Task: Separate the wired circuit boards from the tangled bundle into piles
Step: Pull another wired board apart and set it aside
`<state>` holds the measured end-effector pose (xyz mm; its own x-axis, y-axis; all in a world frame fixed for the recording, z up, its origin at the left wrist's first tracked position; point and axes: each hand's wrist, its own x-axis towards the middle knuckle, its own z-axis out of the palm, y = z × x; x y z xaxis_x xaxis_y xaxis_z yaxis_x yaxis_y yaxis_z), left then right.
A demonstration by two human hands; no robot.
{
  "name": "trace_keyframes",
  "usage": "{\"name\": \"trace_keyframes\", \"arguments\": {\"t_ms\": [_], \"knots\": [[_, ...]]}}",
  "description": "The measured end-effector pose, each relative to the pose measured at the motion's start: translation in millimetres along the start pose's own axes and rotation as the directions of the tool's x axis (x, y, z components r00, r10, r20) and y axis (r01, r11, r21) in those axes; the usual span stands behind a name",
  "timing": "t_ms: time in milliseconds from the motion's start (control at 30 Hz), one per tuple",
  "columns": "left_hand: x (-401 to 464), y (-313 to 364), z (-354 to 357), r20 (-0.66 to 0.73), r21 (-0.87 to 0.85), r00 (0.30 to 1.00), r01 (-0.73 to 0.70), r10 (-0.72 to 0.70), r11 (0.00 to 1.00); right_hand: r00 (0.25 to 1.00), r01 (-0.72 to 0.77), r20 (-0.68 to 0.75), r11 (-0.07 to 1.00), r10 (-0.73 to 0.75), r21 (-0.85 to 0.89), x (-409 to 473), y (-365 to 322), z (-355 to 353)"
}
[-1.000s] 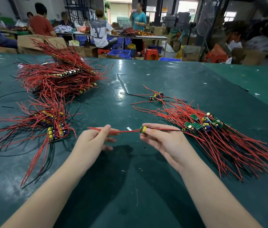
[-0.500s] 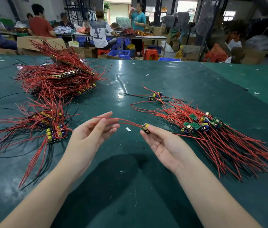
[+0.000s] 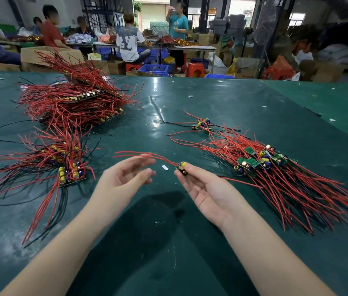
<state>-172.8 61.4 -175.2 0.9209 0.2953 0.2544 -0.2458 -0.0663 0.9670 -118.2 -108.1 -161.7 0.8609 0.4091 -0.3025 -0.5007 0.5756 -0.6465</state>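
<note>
Above the green table (image 3: pixel 190 242), my right hand (image 3: pixel 209 189) pinches a small circuit board (image 3: pixel 182 167); its red wires (image 3: pixel 145 155) trail past my relaxed, empty left hand (image 3: pixel 123 178).

Single head view, looking forward and down across green table (image 3: pixel 190 253), close over hands.
</note>
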Motion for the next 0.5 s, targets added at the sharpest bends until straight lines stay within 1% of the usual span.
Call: {"name": "trace_keyframes", "arguments": {"t_ms": [133, 300, 500], "knots": [[-1.7, -1.9, 3.9, -0.009, -0.003, 1.000, 0.027, -0.027, 1.000, 0.998, -0.028, 0.058, 0.998, 0.031, -0.061, -0.6, 7.0, 2.1], [-0.3, 1.0, 4.9, -0.086, -0.103, 0.995, 0.048, -0.057, 0.993, 0.996, -0.021, 0.090, 0.996, 0.028, -0.087, -1.5, 11.7, 4.2], [-1.2, 2.6, 3.8, -0.129, -0.107, 0.989, 0.061, -0.074, 0.992, 0.994, 0.072, 0.087, 0.982, -0.058, -0.172, -1.1, 14.1, 3.7]]}}
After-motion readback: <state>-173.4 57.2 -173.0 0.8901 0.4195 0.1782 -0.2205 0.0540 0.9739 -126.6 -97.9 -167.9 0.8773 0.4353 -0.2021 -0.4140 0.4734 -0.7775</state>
